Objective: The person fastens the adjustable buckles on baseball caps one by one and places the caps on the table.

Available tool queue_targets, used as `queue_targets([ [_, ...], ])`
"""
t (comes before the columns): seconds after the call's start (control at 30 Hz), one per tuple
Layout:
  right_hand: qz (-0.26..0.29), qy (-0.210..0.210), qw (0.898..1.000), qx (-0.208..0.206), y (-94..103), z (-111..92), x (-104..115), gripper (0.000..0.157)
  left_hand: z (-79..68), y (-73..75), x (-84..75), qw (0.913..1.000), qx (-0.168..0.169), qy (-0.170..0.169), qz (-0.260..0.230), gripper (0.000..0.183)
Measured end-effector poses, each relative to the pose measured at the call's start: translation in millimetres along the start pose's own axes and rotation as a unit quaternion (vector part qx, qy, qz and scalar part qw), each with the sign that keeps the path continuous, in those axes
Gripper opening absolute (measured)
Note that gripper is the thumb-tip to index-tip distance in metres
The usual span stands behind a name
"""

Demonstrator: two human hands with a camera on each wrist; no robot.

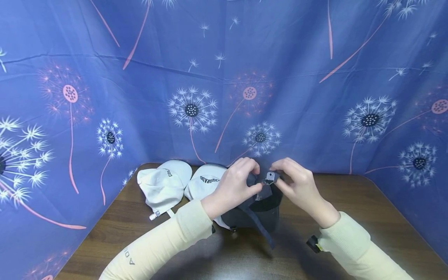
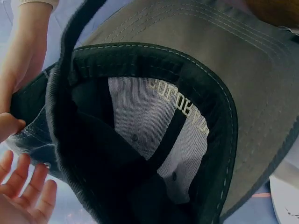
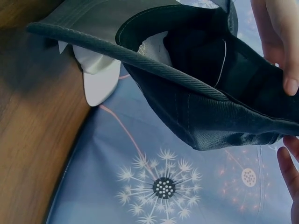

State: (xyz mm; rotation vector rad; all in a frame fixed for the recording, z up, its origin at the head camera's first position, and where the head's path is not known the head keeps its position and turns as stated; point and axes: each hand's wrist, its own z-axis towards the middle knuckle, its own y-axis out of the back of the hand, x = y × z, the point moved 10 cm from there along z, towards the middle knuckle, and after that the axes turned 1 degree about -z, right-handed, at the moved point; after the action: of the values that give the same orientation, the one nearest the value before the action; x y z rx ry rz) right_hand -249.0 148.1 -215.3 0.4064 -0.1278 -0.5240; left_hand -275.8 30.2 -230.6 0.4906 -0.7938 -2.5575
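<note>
A dark baseball cap [image 1: 268, 214] is held up above the table, its opening turned toward the head camera. My left hand [image 1: 238, 179] pinches its back edge with thumb and index finger. Opposite, my right hand [image 1: 297, 182] pinches the cap beside a small shiny metal piece that looks like a buckle [image 1: 270, 177]. A dark fabric strap [image 1: 260, 227] hangs down from the cap. In the left wrist view, the cap's inside [image 2: 145, 116] shows pale panels and the back of some lettering. The right wrist view shows the dark outer crown [image 3: 210, 121].
Two white caps, a left one [image 1: 162, 186] and a nearer one [image 1: 203, 181] partly behind my left arm, lie at the table's back left. The brown wooden table [image 1: 332, 241] meets a blue dandelion-print cloth [image 1: 217, 77] behind.
</note>
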Motion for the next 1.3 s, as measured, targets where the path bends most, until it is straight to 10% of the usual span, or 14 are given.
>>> queue_targets([
  [0.47,0.008,0.002,1.000,-0.002,1.2,-0.5,-2.0,0.015,8.0,29.1,-14.1,0.9935,-0.054,-0.093,-0.038,0.014],
  [1.3,0.067,-0.023,0.997,0.031,1.8,3.8,3.7,0.042,25.7,51.3,-15.4,0.9942,-0.025,-0.092,-0.049,0.009],
])
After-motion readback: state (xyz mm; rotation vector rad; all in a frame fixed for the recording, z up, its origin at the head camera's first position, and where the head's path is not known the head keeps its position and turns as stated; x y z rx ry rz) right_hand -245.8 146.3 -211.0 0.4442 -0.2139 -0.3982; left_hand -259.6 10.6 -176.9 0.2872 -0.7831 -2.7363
